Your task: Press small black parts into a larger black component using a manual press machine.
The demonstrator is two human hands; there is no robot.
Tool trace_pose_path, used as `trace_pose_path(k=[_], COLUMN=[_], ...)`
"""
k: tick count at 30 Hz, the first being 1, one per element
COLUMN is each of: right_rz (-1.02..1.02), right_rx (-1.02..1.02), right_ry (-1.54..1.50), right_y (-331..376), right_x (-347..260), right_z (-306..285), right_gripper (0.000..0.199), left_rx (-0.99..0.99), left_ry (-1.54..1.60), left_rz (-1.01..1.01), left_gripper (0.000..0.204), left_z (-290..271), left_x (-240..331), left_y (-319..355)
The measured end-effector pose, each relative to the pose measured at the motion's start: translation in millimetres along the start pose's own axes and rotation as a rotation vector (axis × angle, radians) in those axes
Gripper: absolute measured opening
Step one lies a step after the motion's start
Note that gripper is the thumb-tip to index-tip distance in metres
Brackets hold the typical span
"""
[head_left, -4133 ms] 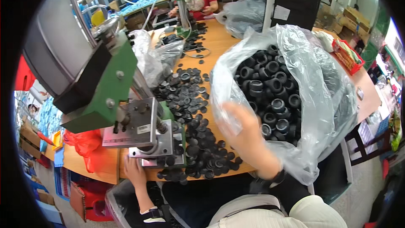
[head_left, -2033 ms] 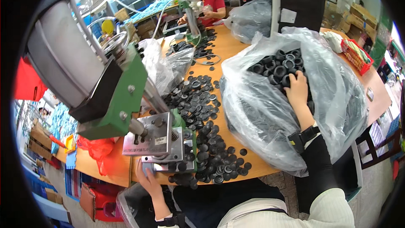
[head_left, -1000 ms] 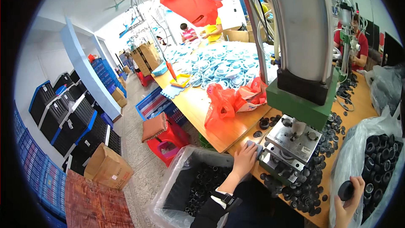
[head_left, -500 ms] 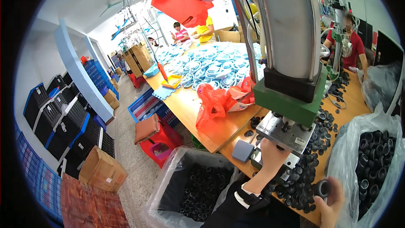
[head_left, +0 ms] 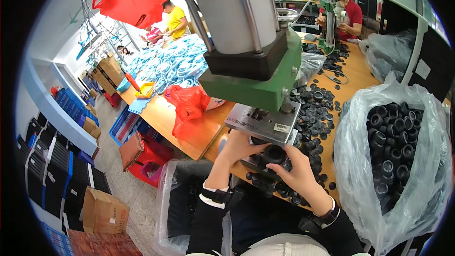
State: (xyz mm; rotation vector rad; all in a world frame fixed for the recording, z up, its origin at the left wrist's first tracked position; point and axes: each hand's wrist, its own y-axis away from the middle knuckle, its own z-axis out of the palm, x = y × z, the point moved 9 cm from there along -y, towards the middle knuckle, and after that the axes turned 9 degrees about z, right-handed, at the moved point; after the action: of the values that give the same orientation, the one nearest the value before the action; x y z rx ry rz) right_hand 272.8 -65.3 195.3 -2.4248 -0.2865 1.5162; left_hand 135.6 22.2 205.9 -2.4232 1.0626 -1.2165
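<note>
Far left: open floor beside stacked dark crates (head_left: 52, 175) and a cardboard box (head_left: 105, 212), with room to move. Nearer in, a red bin (head_left: 150, 161) below the edge of the wooden surface (head_left: 163, 118); a crumpled red bag (head_left: 189, 109) at that edge. Below, a clear bag of dark parts (head_left: 182, 204), contents hard to make out.

Left hand (head_left: 239, 148) under the grey steel plate (head_left: 265, 121) of the green press (head_left: 256, 85), fingertips hidden there; grip impossible to tell. Just right, a black rubber ring (head_left: 275, 154), round and matte, at the press base, pinched by the right hand (head_left: 298, 173), grip closed on it. Loose black rings (head_left: 315, 114) crowding the surface behind, little bare wood. Far right, a crinkled clear plastic sack (head_left: 403, 161) full of rings, cut off at the rim.
</note>
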Motion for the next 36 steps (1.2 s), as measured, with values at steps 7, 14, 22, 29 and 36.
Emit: trace_pose_path(k=[7, 14, 22, 29, 36], right_rz=[-0.005, -0.079, 0.035, -0.03, 0.286], right_rx=[0.101, 0.129, 0.111, 0.141, 1.02], right_ry=[-0.095, -0.025, -0.037, -0.005, 0.636], right_y=[-1.5, -23.6, -36.9, 44.3, 132.9], right_x=[14.1, -1.2, 3.1, -19.4, 65.9], right_z=[-8.1, 19.1, 24.1, -58.4, -318.3], right_gripper=[0.055, 0.032, 0.029, 0.072, 0.03], left_rx=[0.106, 0.419, 0.269, 0.084, 0.033], left_ry=[0.018, -0.112, -0.44, -0.462, -0.598], left_rz=[0.106, -0.177, -0.188, -0.143, -0.238], left_gripper=[0.045, 0.05, 0.063, 0.036, 0.035], left_z=[-11.0, -58.6, -41.1, 15.6, 12.5], left_x=[-6.1, -26.9, -81.1, -171.7, -162.2], left_y=[27.3, 99.2, 135.3, 116.0, 126.9])
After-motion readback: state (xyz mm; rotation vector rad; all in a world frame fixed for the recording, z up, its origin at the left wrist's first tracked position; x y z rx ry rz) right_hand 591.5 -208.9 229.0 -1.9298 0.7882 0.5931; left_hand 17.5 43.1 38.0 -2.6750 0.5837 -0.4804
